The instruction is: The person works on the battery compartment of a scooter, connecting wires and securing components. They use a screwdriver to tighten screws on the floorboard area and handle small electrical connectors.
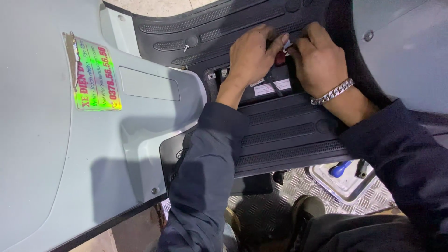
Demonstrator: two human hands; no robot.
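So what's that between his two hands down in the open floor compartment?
In the head view, a small red piece sits between the left hand and right hand, over the black battery; both hands' fingertips meet just above it.

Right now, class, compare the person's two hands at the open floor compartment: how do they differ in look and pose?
The right hand has a silver chain bracelet at its wrist; the left hand has a bare wrist. The left hand lies over the compartment's left half and partly covers a red part; the right hand sits at its right side. Both are bare, dark-sleeved, with fingers curled, meeting over the black battery.
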